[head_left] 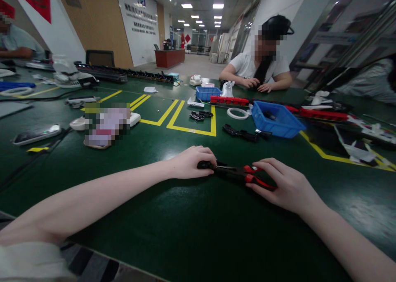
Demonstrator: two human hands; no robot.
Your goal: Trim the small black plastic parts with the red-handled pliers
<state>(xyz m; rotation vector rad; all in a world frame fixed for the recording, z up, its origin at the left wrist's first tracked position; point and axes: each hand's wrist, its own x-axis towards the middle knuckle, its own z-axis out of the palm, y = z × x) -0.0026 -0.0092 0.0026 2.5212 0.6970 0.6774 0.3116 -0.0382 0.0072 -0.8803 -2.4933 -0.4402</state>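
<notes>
My left hand (198, 161) is closed around a small black plastic part (204, 165) above the green table. From the right, my right hand (284, 185) grips the red and black handles of long-nose pliers (238, 171). Their tips point left and meet the black part close to my left fingers; whether the jaws clamp it I cannot make out. Beyond my hands, several black plastic parts (244, 132) lie in a row, and a smaller group of black parts (198, 115) sits inside a yellow-taped rectangle.
A blue bin (276, 121) stands at the right, with a smaller blue bin (208, 93) farther back. Near them lies a white ring of tape (237, 113). A phone (108, 125) is propped at the left. Across the green table (185, 216) sits a person (260, 63) working with both hands.
</notes>
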